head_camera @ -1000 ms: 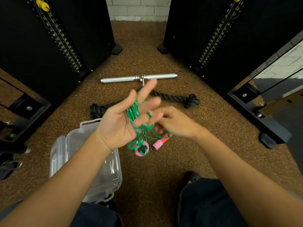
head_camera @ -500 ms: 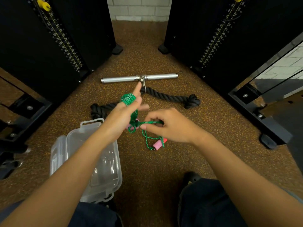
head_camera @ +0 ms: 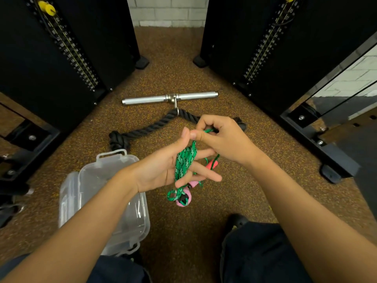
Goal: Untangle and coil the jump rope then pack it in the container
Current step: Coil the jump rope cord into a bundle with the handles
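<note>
holds coils of the green jump rope (head_camera: 184, 162) wound over the left hand (head_camera: 161, 170), fingers spread and mostly straight. pinches one strand in the curled fingers of the right hand (head_camera: 222, 139), just beside the left thumb. dangles the pink handles (head_camera: 184, 200) below the hands, with the clear container (head_camera: 98, 180) lying open on the floor under the left forearm.

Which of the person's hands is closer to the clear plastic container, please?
Left. The left hand is just right of the container, its wrist over the rim; the right hand, pinching the jump rope, is farther right.
</note>
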The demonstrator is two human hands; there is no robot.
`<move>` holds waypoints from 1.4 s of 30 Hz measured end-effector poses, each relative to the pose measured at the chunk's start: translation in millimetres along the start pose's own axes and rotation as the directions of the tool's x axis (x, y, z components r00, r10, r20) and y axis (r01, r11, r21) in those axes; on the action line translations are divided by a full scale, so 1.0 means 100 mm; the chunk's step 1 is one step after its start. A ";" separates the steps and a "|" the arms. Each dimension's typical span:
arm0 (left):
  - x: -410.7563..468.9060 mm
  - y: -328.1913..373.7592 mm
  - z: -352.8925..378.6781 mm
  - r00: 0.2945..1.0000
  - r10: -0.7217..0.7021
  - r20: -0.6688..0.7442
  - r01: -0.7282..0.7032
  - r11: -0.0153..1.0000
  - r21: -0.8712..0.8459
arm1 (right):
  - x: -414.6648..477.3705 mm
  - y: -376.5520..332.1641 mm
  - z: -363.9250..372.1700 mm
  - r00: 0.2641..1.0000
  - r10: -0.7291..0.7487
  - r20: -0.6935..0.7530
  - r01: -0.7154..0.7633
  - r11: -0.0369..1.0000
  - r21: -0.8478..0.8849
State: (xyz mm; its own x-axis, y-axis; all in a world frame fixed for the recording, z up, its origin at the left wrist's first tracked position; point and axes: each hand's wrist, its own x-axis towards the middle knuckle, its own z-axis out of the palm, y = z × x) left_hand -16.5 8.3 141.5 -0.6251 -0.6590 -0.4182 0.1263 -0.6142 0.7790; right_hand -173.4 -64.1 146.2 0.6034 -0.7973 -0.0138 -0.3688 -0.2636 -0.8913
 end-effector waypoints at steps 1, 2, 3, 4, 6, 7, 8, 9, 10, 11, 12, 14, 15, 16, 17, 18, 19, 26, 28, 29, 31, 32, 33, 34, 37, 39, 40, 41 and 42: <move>-0.02 0.01 0.00 1.000 -0.007 0.024 0.007 1.000 -0.010 | 0.01 0.03 0.01 0.999 0.044 0.030 -0.043 0.999 -0.016; -0.04 0.02 -0.02 0.999 -0.015 0.036 0.016 1.000 -0.022 | 0.01 0.06 0.01 0.993 0.094 0.066 -0.092 0.995 -0.033; -0.06 0.03 -0.03 0.999 -0.021 0.039 0.022 0.999 -0.038 | 0.01 0.10 0.02 0.985 0.140 0.102 -0.136 0.990 -0.046; -0.07 0.04 -0.05 0.999 -0.019 0.042 0.021 0.998 -0.063 | 0.01 0.13 0.03 0.976 0.178 0.128 -0.172 0.984 -0.055; -0.07 0.05 -0.10 0.996 0.036 0.082 -0.020 0.983 -0.183 | 0.01 0.18 0.04 0.962 0.230 0.146 -0.222 0.973 -0.064; -0.07 0.07 -0.12 0.987 0.107 0.119 -0.069 0.954 -0.291 | 0.01 0.19 0.06 0.959 0.245 0.144 -0.236 0.969 -0.076; -0.08 0.10 -0.14 0.971 0.192 0.139 -0.116 0.896 -0.430 | 0.01 0.19 0.08 0.956 0.256 0.143 -0.241 0.964 -0.111; -0.09 0.12 -0.18 0.959 0.260 0.113 -0.156 0.817 -0.556 | 0.00 0.17 0.10 0.956 0.256 0.146 -0.232 0.958 -0.168; -0.10 0.14 -0.21 0.948 0.311 0.062 -0.202 0.740 -0.641 | -0.01 0.15 0.13 0.956 0.248 0.156 -0.208 0.950 -0.232; -0.11 0.16 -0.22 0.939 0.345 -0.009 -0.259 0.688 -0.678 | -0.02 0.13 0.16 0.955 0.238 0.177 -0.182 0.941 -0.287; -0.12 0.18 -0.22 0.927 0.363 -0.097 -0.330 0.663 -0.672 | -0.03 0.10 0.19 0.950 0.234 0.207 -0.158 0.931 -0.328; -0.15 0.19 -0.22 0.862 0.335 -0.381 -0.502 0.666 -0.552 | -0.06 0.05 0.24 0.930 0.234 0.284 -0.115 0.918 -0.379; -0.15 0.18 -0.24 0.800 0.318 -0.509 -0.570 0.669 -0.477 | -0.07 0.03 0.26 0.916 0.233 0.326 -0.096 0.918 -0.386; -0.13 0.17 -0.27 0.746 0.300 -0.594 -0.608 0.671 -0.424 | -0.08 0.01 0.29 0.903 0.223 0.366 -0.072 0.921 -0.384; -0.11 0.16 -0.29 0.701 0.280 -0.655 -0.628 0.678 -0.382 | -0.09 -0.01 0.32 0.897 0.198 0.395 -0.039 0.926 -0.377; -0.09 0.15 -0.30 0.676 0.264 -0.688 -0.625 0.700 -0.345 | -0.10 -0.03 0.35 0.896 0.167 0.411 -0.003 0.929 -0.371; -0.06 0.12 -0.31 0.664 0.242 -0.708 -0.599 0.739 -0.309 | -0.11 -0.05 0.37 0.898 0.136 0.419 0.032 0.928 -0.370; 0.04 0.04 -0.18 0.750 0.160 -0.642 -0.222 0.975 -0.017 | -0.10 -0.16 0.31 0.931 -0.046 0.362 0.176 0.925 -0.337; 0.06 -0.01 -0.13 0.814 0.151 -0.561 -0.126 0.989 0.082 | -0.08 -0.16 0.24 0.947 -0.070 0.312 0.181 0.922 -0.342; 0.06 -0.02 -0.09 0.843 0.147 -0.517 -0.068 0.983 0.169 | -0.06 -0.15 0.19 0.958 -0.076 0.276 0.170 0.926 -0.338; 0.05 -0.03 -0.04 0.905 0.097 -0.414 0.053 0.941 0.336 | -0.04 -0.11 0.09 0.978 -0.078 0.194 0.136 0.941 -0.308; 0.05 -0.05 -0.03 0.935 0.061 -0.350 0.076 0.928 0.364 | -0.03 -0.09 0.05 0.986 -0.071 0.151 0.114 0.949 -0.294; 0.05 -0.06 -0.04 0.960 0.016 -0.279 0.087 0.932 0.352 | -0.03 -0.06 0.00 0.992 -0.061 0.110 0.089 0.957 -0.276; 0.04 -0.07 -0.04 0.977 -0.023 -0.211 0.091 0.944 0.317 | -0.02 -0.03 -0.03 0.996 -0.051 0.077 0.069 0.966 -0.250; 0.00 -0.02 0.01 0.996 -0.032 -0.077 0.047 0.981 0.191 | 0.00 0.01 -0.08 1.000 -0.004 0.021 0.007 0.994 -0.112; -0.01 0.01 0.04 0.997 0.018 -0.076 -0.014 0.998 0.055 | 0.02 0.05 -0.08 0.998 0.059 0.022 -0.060 0.998 0.026; -0.01 0.01 0.03 0.995 0.062 -0.080 -0.066 0.997 -0.039 | 0.02 0.07 -0.06 0.996 0.082 0.030 -0.084 0.994 0.065; -0.02 0.02 0.00 0.990 0.120 -0.079 -0.130 0.983 -0.133 | 0.02 0.09 -0.03 0.995 0.094 0.038 -0.096 0.993 0.062; -0.02 0.02 -0.04 0.980 0.187 -0.074 -0.199 0.953 -0.227 | 0.02 0.12 0.00 0.994 0.098 0.051 -0.099 0.995 0.014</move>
State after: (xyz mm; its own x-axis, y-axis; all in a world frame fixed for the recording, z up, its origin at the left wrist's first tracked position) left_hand -11.6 6.8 141.5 -0.5315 -0.7927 -0.2986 0.4196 -0.5526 0.7201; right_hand -176.2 -69.0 135.4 0.5997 -0.7905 -0.1243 -0.4167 -0.1759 -0.8919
